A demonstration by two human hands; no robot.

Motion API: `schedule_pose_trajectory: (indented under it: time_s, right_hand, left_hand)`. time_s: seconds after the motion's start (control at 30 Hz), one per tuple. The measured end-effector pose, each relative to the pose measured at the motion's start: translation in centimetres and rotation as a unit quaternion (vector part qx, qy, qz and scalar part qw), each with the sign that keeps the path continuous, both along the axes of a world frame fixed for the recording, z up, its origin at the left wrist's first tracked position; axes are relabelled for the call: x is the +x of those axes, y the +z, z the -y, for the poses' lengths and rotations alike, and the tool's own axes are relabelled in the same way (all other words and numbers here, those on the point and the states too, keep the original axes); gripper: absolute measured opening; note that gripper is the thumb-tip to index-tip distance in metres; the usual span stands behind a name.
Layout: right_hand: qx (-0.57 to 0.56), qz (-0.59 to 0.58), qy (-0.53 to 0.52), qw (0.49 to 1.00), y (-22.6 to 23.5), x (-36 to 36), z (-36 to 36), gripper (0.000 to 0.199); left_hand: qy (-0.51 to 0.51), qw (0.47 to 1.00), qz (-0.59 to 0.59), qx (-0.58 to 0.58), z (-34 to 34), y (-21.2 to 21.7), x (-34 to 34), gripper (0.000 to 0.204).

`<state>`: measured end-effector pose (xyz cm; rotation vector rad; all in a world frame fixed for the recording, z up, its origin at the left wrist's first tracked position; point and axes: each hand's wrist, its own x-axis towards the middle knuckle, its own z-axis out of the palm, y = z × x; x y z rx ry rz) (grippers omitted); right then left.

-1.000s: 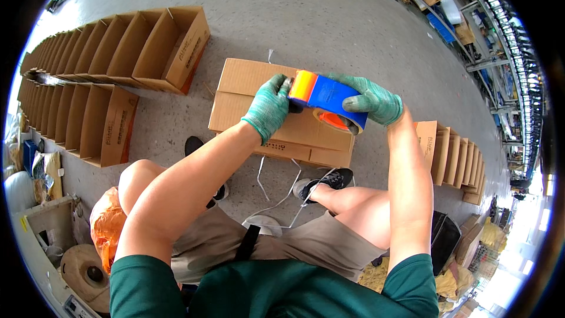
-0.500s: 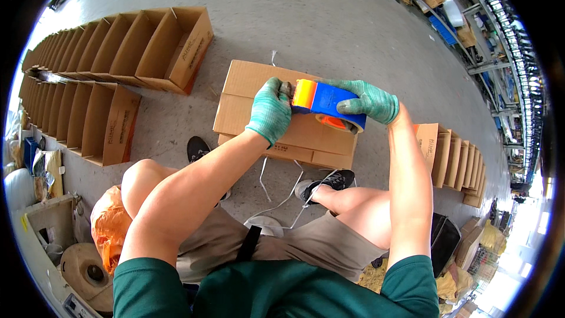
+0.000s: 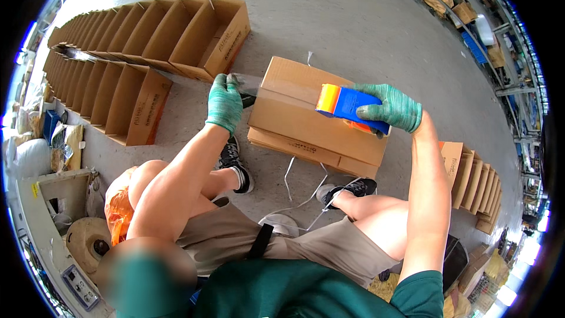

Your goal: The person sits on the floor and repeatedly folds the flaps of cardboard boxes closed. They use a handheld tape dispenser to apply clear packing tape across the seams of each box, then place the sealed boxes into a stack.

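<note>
The closed cardboard box (image 3: pixel 318 121) lay on the concrete floor (image 3: pixel 353 23) before the knees, a strip of clear tape (image 3: pixel 282 85) along its top seam, and I saw the blue-and-orange tape dispenser (image 3: pixel 347 106) resting on its lid. My right hand (image 3: pixel 391 108), gloved green, had its fingers clamped around the dispenser's handle; my left hand (image 3: pixel 225 103), arm extended, pinched the tape's free end at the box's left edge. The pinching fingertips were hidden behind the glove.
</note>
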<state>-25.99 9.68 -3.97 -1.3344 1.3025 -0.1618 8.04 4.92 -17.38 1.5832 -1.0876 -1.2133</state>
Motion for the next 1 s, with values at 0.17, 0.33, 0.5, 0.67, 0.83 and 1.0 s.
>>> schedule_pose_trajectory:
  time_s: [0.17, 0.33, 0.5, 0.67, 0.83, 1.0]
  right_hand:
    - [-0.056, -0.035, 0.014, 0.998, -1.1, 0.3, 0.3, 0.075]
    - [0.0, -0.011, 0.008, 1.0, 0.1, 1.2, 0.4, 0.07]
    - [0.006, -0.003, 0.005, 1.0, -0.1, 1.3, 0.5, 0.069]
    - [-0.019, -0.015, 0.024, 0.999, -1.2, 0.7, 0.7, 0.075]
    - [0.019, -0.006, 0.016, 1.0, 0.9, 0.2, 0.0, 0.072]
    - [0.03, -0.112, 0.012, 0.993, 4.1, -9.8, -4.6, 0.073]
  left_hand:
    - [0.0, 0.994, -0.095, 0.051, 1.1, -2.1, 0.4, 0.022]
    - [-0.105, 0.983, -0.047, 0.146, 0.7, -4.3, 0.2, 0.018]
    - [-0.152, 0.978, 0.07, 0.122, 2.1, -5.7, 0.2, 0.031]
    - [-0.298, 0.943, 0.049, -0.137, 1.2, -2.0, -2.6, 0.042]
    - [-0.311, 0.949, -0.012, -0.056, 1.1, -2.1, -2.7, 0.037]
    - [-0.318, 0.943, 0.006, -0.101, 1.5, -2.7, -3.0, 0.035]
